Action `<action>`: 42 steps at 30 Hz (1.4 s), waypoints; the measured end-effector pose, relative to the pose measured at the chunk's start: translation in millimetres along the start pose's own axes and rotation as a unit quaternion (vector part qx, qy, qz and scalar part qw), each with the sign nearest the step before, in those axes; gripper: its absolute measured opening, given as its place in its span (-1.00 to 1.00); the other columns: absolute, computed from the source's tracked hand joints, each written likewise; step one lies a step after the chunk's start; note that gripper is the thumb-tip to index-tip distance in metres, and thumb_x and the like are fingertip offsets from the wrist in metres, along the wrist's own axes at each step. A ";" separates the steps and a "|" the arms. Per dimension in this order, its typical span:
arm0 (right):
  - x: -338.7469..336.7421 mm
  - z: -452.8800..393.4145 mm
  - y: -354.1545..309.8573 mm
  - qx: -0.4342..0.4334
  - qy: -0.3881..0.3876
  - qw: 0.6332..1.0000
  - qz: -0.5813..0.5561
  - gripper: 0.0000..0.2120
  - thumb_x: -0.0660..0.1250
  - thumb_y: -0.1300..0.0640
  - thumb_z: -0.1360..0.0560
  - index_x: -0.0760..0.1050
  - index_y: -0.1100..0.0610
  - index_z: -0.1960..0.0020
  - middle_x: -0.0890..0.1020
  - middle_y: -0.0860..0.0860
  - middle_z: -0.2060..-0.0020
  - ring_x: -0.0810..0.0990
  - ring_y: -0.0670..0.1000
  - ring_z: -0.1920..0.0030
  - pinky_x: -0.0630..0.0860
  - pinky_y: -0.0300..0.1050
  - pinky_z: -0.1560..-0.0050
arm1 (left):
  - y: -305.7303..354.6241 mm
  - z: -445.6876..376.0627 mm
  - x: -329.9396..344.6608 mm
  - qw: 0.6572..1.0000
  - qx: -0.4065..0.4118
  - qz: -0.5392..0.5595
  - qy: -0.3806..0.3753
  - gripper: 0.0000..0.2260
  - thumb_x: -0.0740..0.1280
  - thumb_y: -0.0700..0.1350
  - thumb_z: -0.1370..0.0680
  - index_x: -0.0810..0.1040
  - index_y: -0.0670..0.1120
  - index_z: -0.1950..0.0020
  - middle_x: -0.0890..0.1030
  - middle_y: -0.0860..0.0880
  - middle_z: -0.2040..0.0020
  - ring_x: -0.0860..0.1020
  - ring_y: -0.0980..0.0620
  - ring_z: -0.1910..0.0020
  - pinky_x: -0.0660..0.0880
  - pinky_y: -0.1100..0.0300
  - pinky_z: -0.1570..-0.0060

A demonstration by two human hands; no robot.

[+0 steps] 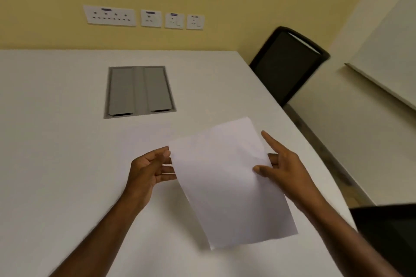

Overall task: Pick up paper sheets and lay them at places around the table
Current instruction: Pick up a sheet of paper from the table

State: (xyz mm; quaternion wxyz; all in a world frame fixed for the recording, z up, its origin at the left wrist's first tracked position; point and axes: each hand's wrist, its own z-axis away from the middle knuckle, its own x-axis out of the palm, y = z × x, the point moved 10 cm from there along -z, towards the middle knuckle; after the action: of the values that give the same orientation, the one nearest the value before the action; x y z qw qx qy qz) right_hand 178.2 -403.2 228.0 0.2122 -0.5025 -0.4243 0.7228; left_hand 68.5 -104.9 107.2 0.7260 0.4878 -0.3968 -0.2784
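Observation:
A blank white paper sheet (pixel 227 182) is held tilted above the white table (pixel 56 141), near its right edge. My left hand (pixel 150 168) pinches the sheet's left edge with fingertips. My right hand (pixel 281 168) grips the right edge, thumb on top and index finger stretched out along the sheet's side. Another faint white sheet (pixel 144 137) seems to lie flat on the table just beyond my left hand.
A grey cable hatch (pixel 139 91) is set into the table ahead. A black chair (pixel 290 63) stands at the table's far right corner and another dark chair (pixel 391 231) at the near right. Wall sockets (pixel 144 18) line the yellow wall.

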 end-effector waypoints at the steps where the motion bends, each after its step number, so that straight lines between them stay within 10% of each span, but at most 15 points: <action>1: -15.7 4.8 12.4 0.021 0.002 1.000 0.017 -0.19 0.48 0.19 -0.47 0.17 -0.18 -0.57 0.69 0.06 -0.11 0.69 0.09 -0.03 0.62 0.14 -0.17 | -2.6 7.1 18.2 1.000 -0.010 -0.009 -0.009 -0.78 0.46 -0.01 -0.41 0.71 -0.09 0.02 0.72 -0.16 0.20 0.70 -0.13 0.29 0.66 0.06 0.32; 8: -101.5 17.7 124.7 0.109 0.014 0.990 0.092 -0.20 0.55 0.17 -0.39 0.29 -0.04 -0.55 0.56 0.05 0.20 0.51 -0.04 0.20 0.39 -0.26 0.23 | -68.7 42.8 123.8 0.988 -0.092 -0.115 -0.052 -0.84 0.51 -0.19 -0.47 0.58 -0.17 0.24 0.68 -0.13 0.33 0.67 -0.07 0.40 0.66 0.06 0.40; 24: -109.6 -18.9 322.2 0.209 0.053 0.961 0.173 -0.24 0.47 0.16 -0.46 0.22 -0.04 -0.57 0.61 0.07 -0.22 0.56 0.09 -0.25 0.38 0.03 -0.40 | -261.1 83.3 203.7 0.930 -0.261 -0.252 -0.055 -0.85 0.52 -0.15 -0.48 0.68 -0.23 0.17 0.73 -0.12 0.34 0.67 -0.07 0.38 0.61 0.13 0.45; 29: -96.9 -11.4 319.7 0.159 0.058 0.969 0.178 -0.02 0.13 -0.44 -0.24 0.33 0.08 -0.53 0.60 0.14 -0.26 0.54 0.14 -0.28 0.39 0.00 -0.36 | -275.2 82.0 196.1 0.921 -0.231 -0.305 -0.066 -0.82 0.52 -0.10 -0.48 0.69 -0.18 0.25 0.71 -0.08 0.37 0.65 -0.01 0.45 0.63 0.11 0.41; 33: -92.0 -17.5 326.2 0.148 0.070 0.960 0.228 -0.44 0.38 0.24 -0.50 0.39 0.08 -0.48 0.57 0.11 -0.25 0.50 0.14 -0.28 0.40 0.02 -0.34 | -276.5 83.2 192.0 0.921 -0.222 -0.314 -0.062 -0.83 0.52 -0.08 -0.48 0.69 -0.15 0.25 0.70 -0.06 0.39 0.63 0.00 0.48 0.62 0.10 0.39; 42: -67.5 -37.8 277.3 0.064 0.010 0.950 0.304 -0.32 0.43 0.18 -0.48 0.29 -0.02 -0.54 0.35 0.03 -0.51 0.28 0.10 -0.51 0.22 -0.02 -0.49 | -222.7 66.0 139.4 0.951 -0.139 -0.272 -0.042 -0.86 0.34 -0.21 -0.59 0.67 -0.04 0.08 0.73 -0.10 0.14 0.65 -0.08 0.41 0.58 0.05 0.33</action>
State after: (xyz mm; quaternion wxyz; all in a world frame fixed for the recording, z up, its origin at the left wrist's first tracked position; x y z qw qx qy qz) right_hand 273.0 -590.0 30.5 0.0183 -0.6000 -0.2018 0.7739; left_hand 82.6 -329.6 -43.6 0.6663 0.4596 -0.2366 -0.5374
